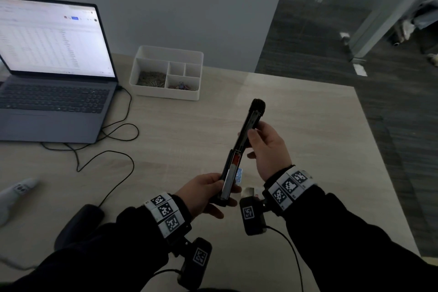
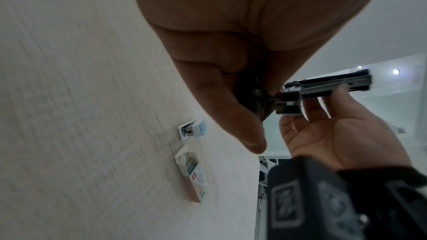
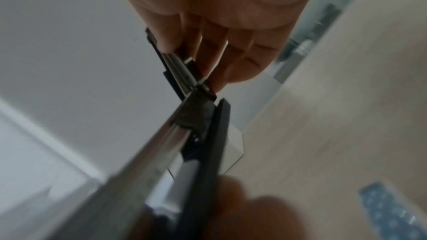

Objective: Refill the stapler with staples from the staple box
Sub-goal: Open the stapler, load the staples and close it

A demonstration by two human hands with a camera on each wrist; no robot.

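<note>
A: Where does the stapler [image 1: 239, 149] stand?

B: It is held in the air above the near middle of the desk [image 1: 308, 125], swung open. The left hand [image 1: 203, 193] grips its base end, fingers curled round it. The right hand [image 1: 267, 147] pinches the far arm near the middle between thumb and fingertips.

A: And the staple box [image 2: 193, 174]?

B: It lies open on the desk under the hands, toward the near edge, with a smaller box [image 2: 193, 129] just beside it.

A: How should the step go?

B: I judge the magazine is being opened or closed. Keep the left grip firm, hinge the arm in its own plane, and keep fingertips off the metal channel [image 3: 177, 72].

A: Is there room?

B: The right edge is well apart. The organiser tray [image 1: 166, 96] sits by the far edge, the laptop [image 1: 54, 92] at the far left corner, its cable [image 1: 118, 161] trailing left. The strip could slip out if the stapler is tilted.
</note>
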